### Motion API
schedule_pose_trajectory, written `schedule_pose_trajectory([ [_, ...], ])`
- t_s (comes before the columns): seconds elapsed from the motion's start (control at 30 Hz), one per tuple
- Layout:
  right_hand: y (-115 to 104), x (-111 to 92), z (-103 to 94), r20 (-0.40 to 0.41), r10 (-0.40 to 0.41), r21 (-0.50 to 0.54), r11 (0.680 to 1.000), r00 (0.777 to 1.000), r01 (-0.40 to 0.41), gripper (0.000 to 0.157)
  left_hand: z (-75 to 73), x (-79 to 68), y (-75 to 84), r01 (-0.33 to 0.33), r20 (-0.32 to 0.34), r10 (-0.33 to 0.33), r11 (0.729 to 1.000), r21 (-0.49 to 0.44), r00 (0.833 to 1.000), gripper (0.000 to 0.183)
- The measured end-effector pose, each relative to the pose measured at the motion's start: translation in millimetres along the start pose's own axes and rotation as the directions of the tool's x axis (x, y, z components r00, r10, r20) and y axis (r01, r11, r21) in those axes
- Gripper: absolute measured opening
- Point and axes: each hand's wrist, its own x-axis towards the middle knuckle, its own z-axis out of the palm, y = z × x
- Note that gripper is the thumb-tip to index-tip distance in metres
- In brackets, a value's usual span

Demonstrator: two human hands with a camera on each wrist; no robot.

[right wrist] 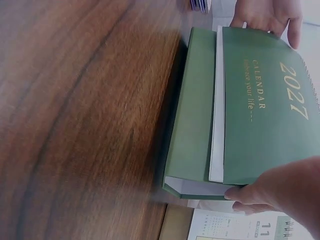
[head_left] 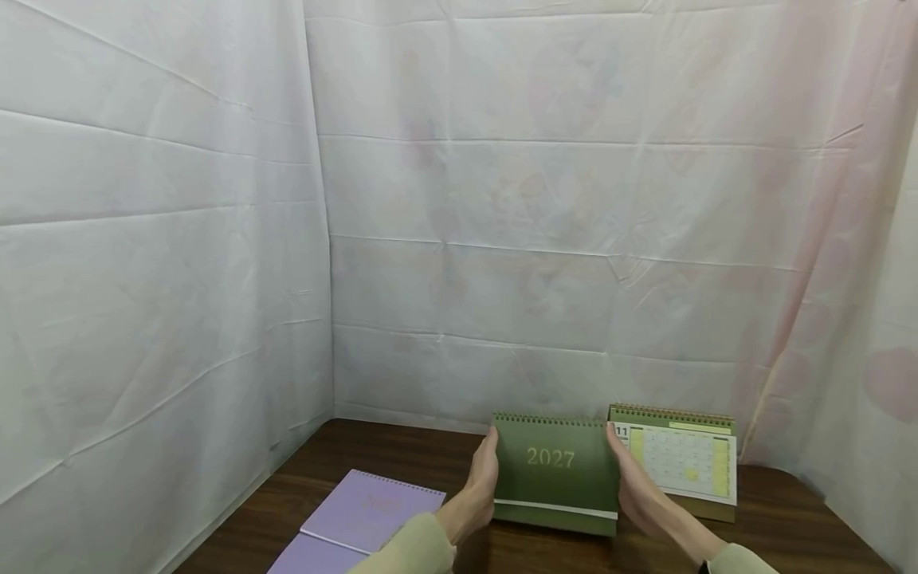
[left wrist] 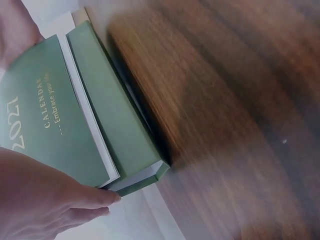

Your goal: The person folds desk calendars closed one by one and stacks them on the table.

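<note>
Between my two hands stands a dark green desk calendar (head_left: 555,485), spiral-bound along its top, with "2027" in gold on the cover. My left hand (head_left: 479,485) holds its left side edge, and my right hand (head_left: 641,488) grips the right one. In the left wrist view, the calendar's folded base (left wrist: 112,107) shows its hollow end, with a dark shadow along its lower edge. The right wrist view shows my right thumb (right wrist: 270,187) against the calendar's side. Whether the base touches the table cannot be told.
A second desk calendar (head_left: 688,462), open at a yellow-and-white page marked 11, stands behind at the right. On the left a purple calendar (head_left: 380,514) lies flat on the dark wooden table (head_left: 409,454). Pale cloth curtains (head_left: 466,199) enclose the back and sides.
</note>
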Motion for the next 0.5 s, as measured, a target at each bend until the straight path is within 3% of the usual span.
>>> schedule_pose_trajectory([
  [0.03, 2.9, -6.4, -3.6, 0.089, -0.052, -0.090, 0.994, 0.995, 0.060, 0.083, -0.3, -2.0, 0.4, 0.004, 0.007, -0.004, 1.000, 0.001, 1.000, 0.086],
  [0.07, 7.0, -12.1, -7.6, 0.191, -0.145, -0.170, 0.969, 0.971, 0.179, 0.090, -0.6, -3.9, 0.9, 0.006, 0.012, -0.006, 1.000, 0.002, 1.000, 0.086],
  [0.1, 10.9, -17.8, -11.2, 0.300, -0.251, -0.233, 0.916, 0.920, 0.326, 0.098, -0.7, -5.6, 1.4, 0.006, 0.013, -0.007, 1.000, 0.007, 1.000, 0.086],
  [0.13, 14.7, -23.2, -15.0, 0.413, -0.349, -0.241, 0.849, 0.841, 0.471, 0.104, -0.7, -7.3, 1.9, 0.006, 0.014, -0.007, 1.000, 0.010, 1.000, 0.085],
  [0.17, 18.4, -27.1, -17.9, 0.507, -0.439, -0.232, 0.759, 0.742, 0.608, 0.110, -0.7, -9.3, 2.5, 0.009, 0.013, -0.009, 1.000, 0.011, 1.000, 0.084],
  [0.2, 22.4, -31.1, -21.6, 0.584, -0.517, -0.203, 0.654, 0.626, 0.729, 0.114, -0.6, -11.1, 3.0, 0.007, 0.010, -0.007, 1.000, 0.013, 1.000, 0.083],
  [0.23, 24.0, -34.4, -23.3, 0.626, -0.548, -0.172, 0.597, 0.555, 0.783, 0.117, -0.5, -13.1, 3.6, 0.006, 0.009, -0.007, 1.000, 0.013, 1.000, 0.082],
  [0.27, 24.0, -33.1, -23.1, 0.624, -0.558, -0.118, 0.624, 0.546, 0.773, 0.116, -0.5, -15.2, 4.2, 0.008, 0.007, -0.008, 1.000, 0.014, 1.000, 0.082],
  [0.3, 24.0, -33.8, -23.9, 0.651, -0.570, -0.058, 0.621, 0.501, 0.782, 0.116, -0.4, -17.4, 4.8, 0.010, 0.008, -0.010, 1.000, 0.013, 1.000, 0.080],
  [0.37, 24.0, -35.9, -25.0, 0.680, -0.577, 0.024, 0.633, 0.451, 0.774, 0.113, -0.3, -22.4, 6.2, 0.021, 0.013, -0.021, 1.000, 0.012, 1.000, 0.080],
  [0.4, 24.2, -39.5, -26.2, 0.692, -0.570, 0.050, 0.650, 0.442, 0.759, 0.111, -0.3, -24.7, 6.8, 0.022, 0.018, -0.022, 1.000, 0.012, 1.000, 0.079],
  [0.43, 24.5, -43.9, -27.2, 0.691, -0.559, 0.052, 0.671, 0.459, 0.739, 0.107, -0.2, -27.0, 7.5, 0.027, 0.020, -0.027, 1.000, 0.012, 0.999, 0.079],
  [0.47, 26.2, -48.6, -29.0, 0.695, -0.573, 0.061, 0.649, 0.435, 0.758, 0.104, -0.1, -29.3, 8.2, 0.035, 0.021, -0.035, 0.999, 0.015, 0.999, 0.079],
  [0.5, 28.4, -54.8, -30.1, 0.708, -0.585, 0.074, 0.619, 0.396, 0.782, 0.102, 0.1, -31.5, 8.9, 0.042, 0.022, -0.043, 0.999, 0.017, 0.999, 0.079],
])
